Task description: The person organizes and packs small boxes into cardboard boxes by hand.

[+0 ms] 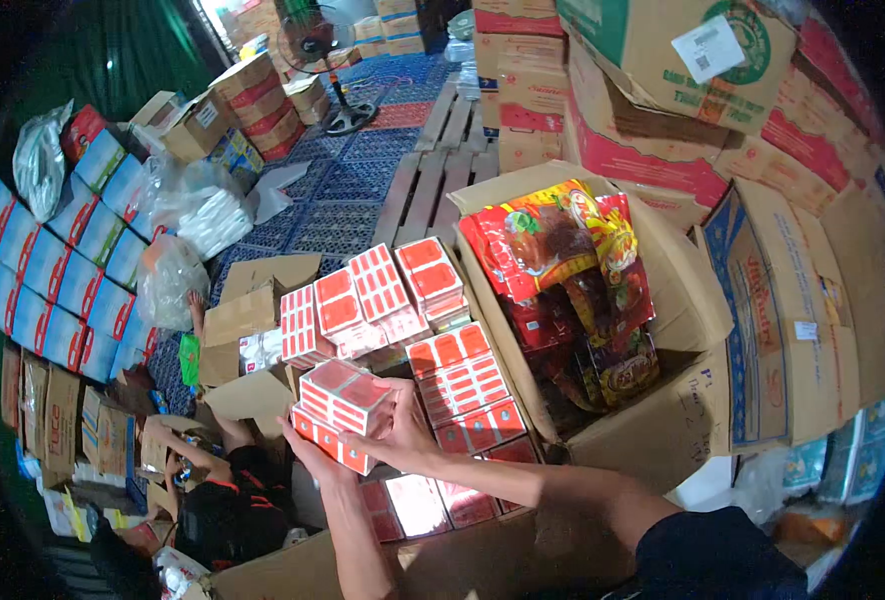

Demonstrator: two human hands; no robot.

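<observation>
Through the head camera I see plenty crowding my working space. Just beyond the right forearm stands one open carton [698,375] of red printed packets [548,250], overlapping too much for me to count. Past it rise large stacked cartons [533,85], and behind the work lies one slatted wooden pallet [443,150], with one fan [313,40] farther off. On my left, a raised cardboard flap [248,397] sits near the hands, and a co-worker [228,515] is low down beside it. Clear plastic bags [173,280] and many blue-and-white packs [53,270] fill that side.

The small stack of red-and-white boxes [343,390] is held above the near-left part of a cluster of similar boxes [458,370]. I count four upright blocks [378,280] along the cluster's far side; the rest I cannot total reliably.

My left hand [313,450] grips the stack from its left and below; my right hand [398,430] clasps its right side, so both are closed around the one load.
</observation>
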